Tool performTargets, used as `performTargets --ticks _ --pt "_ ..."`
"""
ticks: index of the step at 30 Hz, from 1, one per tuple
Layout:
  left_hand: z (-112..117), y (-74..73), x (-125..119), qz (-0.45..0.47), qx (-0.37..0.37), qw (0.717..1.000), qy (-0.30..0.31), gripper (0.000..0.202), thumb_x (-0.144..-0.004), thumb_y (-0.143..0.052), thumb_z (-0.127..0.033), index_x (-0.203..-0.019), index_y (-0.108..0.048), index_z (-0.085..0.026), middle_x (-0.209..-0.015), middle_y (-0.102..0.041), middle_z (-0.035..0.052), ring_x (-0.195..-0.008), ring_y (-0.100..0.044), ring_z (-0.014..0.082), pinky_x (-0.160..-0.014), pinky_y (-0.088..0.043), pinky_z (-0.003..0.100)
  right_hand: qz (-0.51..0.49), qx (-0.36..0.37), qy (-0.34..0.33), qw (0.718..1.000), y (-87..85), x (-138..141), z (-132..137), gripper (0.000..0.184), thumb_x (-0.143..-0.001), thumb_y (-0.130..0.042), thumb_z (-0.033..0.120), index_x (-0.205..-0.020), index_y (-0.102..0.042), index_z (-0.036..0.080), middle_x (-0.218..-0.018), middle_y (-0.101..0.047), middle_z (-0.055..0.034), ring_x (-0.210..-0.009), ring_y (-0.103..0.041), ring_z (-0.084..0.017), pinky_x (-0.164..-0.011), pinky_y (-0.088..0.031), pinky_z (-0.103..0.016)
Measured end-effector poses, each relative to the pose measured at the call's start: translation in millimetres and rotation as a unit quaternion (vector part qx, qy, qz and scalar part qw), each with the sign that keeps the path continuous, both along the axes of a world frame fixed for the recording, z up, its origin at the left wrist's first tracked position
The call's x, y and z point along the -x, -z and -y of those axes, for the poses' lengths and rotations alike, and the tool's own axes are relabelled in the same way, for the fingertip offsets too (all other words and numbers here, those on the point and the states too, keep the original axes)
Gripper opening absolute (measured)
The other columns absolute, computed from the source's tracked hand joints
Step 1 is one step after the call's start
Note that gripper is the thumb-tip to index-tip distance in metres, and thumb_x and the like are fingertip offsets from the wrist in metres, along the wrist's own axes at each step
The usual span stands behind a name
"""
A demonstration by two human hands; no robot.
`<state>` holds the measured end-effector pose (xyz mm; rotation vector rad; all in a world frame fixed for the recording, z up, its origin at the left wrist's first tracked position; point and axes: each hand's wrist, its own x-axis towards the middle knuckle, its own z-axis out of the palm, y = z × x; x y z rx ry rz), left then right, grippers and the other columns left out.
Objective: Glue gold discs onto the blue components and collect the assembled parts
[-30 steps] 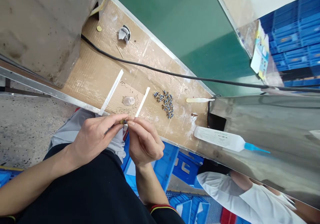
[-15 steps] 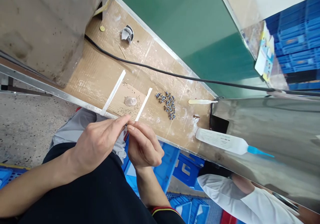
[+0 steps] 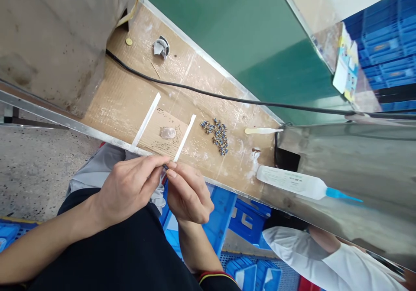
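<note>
My left hand (image 3: 126, 186) and my right hand (image 3: 190, 191) meet fingertip to fingertip just off the bench's front edge. Between them is pinched a tiny dark blue and gold metal part (image 3: 165, 167), mostly covered by the fingers. Both hands are closed on it. Beyond the fingertips, a cardboard patch (image 3: 149, 131) between two white tape strips carries many tiny dark pieces and a small clear cup (image 3: 168, 133). To the right lies a heap of similar blue and gold parts (image 3: 220, 138).
A black cable (image 3: 195, 90) crosses the bench. On the right lie a white bottle with a blue nozzle (image 3: 292, 181) and a pale stick-like tool (image 3: 262, 130). Crumpled grey material (image 3: 160, 47) sits at the back. Blue crates (image 3: 248, 221) and a person in white (image 3: 299, 252) are at lower right.
The fingertips have shifted slightly, and the blue and gold part now shows between them. My left index finger sits a little lower. The view has moved slightly.
</note>
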<state>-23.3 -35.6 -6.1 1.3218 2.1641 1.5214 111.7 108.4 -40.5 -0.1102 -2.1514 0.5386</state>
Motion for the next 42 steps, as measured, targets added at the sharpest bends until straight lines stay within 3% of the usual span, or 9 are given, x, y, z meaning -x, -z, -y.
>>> performTargets --ticks 4,8,11,17,24,28,32,36,42 --pt "-3 2.0 0 0.014 -0.004 1.0 -0.013 0.021 -0.113 -0.068 -0.011 -0.128 -0.076 -0.024 -0.114 -0.093 0.0011 -0.099 -0.093 0.0183 -0.096 -0.074 0.026 0.01 0.125 -0.016 0.992 -7.6 -1 0 0.036 -0.113 -0.077 0.02 -0.148 -0.08 0.026 -0.122 -0.09 -0.0107 -0.104 -0.091 -0.028 -0.083 -0.08 -0.044" --pt "-5 3.1 -1 0.023 -0.005 1.0 -0.005 0.031 -0.112 -0.068 -0.009 -0.136 -0.078 -0.025 -0.125 -0.093 0.0012 -0.105 -0.093 0.0187 -0.103 -0.074 0.027 0.065 0.304 0.022 0.95 -12.8 2 4 0.024 -0.11 -0.078 0.013 -0.125 -0.085 0.03 -0.111 -0.089 -0.004 -0.101 -0.089 -0.023 -0.088 -0.077 -0.038" --pt "-7 3.0 -3 0.024 -0.009 1.0 0.002 0.037 -0.112 -0.067 -0.009 -0.144 -0.077 -0.025 -0.133 -0.092 0.0024 -0.111 -0.092 0.0192 -0.106 -0.074 0.027 0.077 0.362 0.014 0.929 -12.5 4 6 0.014 -0.109 -0.081 0.018 -0.117 -0.086 0.028 -0.11 -0.089 -0.0048 -0.102 -0.088 -0.022 -0.09 -0.076 -0.036" --pt "-11 1.3 -10 0.013 -0.016 1.0 0.02 0.041 -0.112 -0.067 -0.004 -0.147 -0.075 -0.024 -0.133 -0.091 0.0038 -0.111 -0.092 0.0184 -0.102 -0.074 0.026 0.053 0.373 0.007 0.926 -11.6 2 6 0.007 -0.11 -0.08 0.02 -0.109 -0.085 0.026 -0.099 -0.086 -0.0042 -0.096 -0.085 -0.022 -0.087 -0.073 -0.036" --pt "-17 0.7 -18 0.006 -0.004 1.0 0.03 0.05 -0.111 -0.067 -0.004 -0.154 -0.075 -0.029 -0.139 -0.09 0.0013 -0.115 -0.092 0.0198 -0.104 -0.076 0.029 0.015 0.415 -0.025 0.91 -8.9 -4 2 0.017 -0.109 -0.078 0.011 -0.111 -0.085 0.026 -0.101 -0.086 -0.002 -0.099 -0.083 -0.019 -0.092 -0.07 -0.034" --pt "-20 5.1 -20 0.091 0.042 0.995 0.03 0.04 -0.114 -0.07 -0.014 -0.149 -0.08 -0.032 -0.139 -0.09 0.0002 -0.117 -0.091 0.0219 -0.11 -0.075 0.034 0.002 0.416 -0.006 0.909 -2.0 -8 0 0.017 -0.11 -0.078 0.013 -0.117 -0.085 0.027 -0.107 -0.087 -0.0025 -0.103 -0.084 -0.019 -0.096 -0.071 -0.034" --pt "-29 9.9 -22 0.267 0.104 0.958 0.01 0.037 -0.113 -0.081 -0.039 -0.149 -0.082 -0.031 -0.125 -0.093 0.0019 -0.107 -0.093 0.0241 -0.099 -0.078 0.034 -0.02 0.364 0.018 0.931 10.6 -19 -3 0.023 -0.115 -0.073 0.014 -0.133 -0.08 0.026 -0.127 -0.089 -0.006 -0.12 -0.085 -0.02 -0.107 -0.072 -0.039" --pt "-43 8.1 -30 0.311 0.171 0.935 0.018 0.055 -0.107 -0.087 -0.056 -0.152 -0.082 -0.025 -0.127 -0.092 0.006 -0.114 -0.091 0.0276 -0.104 -0.075 0.032 0.038 0.291 0.055 0.954 28.7 -39 -6 0.014 -0.115 -0.078 0.022 -0.127 -0.08 0.029 -0.12 -0.091 -0.003 -0.117 -0.087 -0.019 -0.11 -0.072 -0.04" --pt "-56 24.0 -45 0.367 0.233 0.886 0.16 0.074 -0.106 -0.084 -0.063 -0.169 -0.068 -0.027 -0.134 -0.091 0.0094 -0.127 -0.088 0.0333 -0.116 -0.072 0.044 0.035 0.356 0.111 0.927 39.9 -83 3 0.009 -0.114 -0.08 0.031 -0.123 -0.083 0.03 -0.113 -0.09 -0.0031 -0.111 -0.086 -0.021 -0.105 -0.072 -0.041"
